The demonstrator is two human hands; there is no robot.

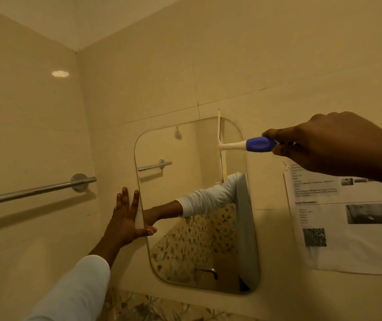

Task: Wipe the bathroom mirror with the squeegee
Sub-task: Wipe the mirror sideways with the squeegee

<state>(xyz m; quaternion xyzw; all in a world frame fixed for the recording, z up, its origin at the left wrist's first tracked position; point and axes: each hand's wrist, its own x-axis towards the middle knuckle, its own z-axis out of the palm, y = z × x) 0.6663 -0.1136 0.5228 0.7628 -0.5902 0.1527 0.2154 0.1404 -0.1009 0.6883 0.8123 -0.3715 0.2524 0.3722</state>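
A frameless mirror (185, 228) with rounded corners hangs on the beige tiled wall. My right hand (333, 144) grips the blue and white handle of the squeegee (250, 145). Its thin blade stands upright against the glass near the mirror's top right corner, and its tip reaches just above the top edge. My left hand (125, 218) lies flat with fingers spread on the wall at the mirror's left edge, the thumb resting over the glass. The mirror reflects my left arm in its white sleeve.
A chrome towel bar (34, 189) is fixed to the left wall. A printed paper sheet (347, 225) with photos and a code square is stuck to the wall right of the mirror. Patterned tiles (139, 306) run below the mirror.
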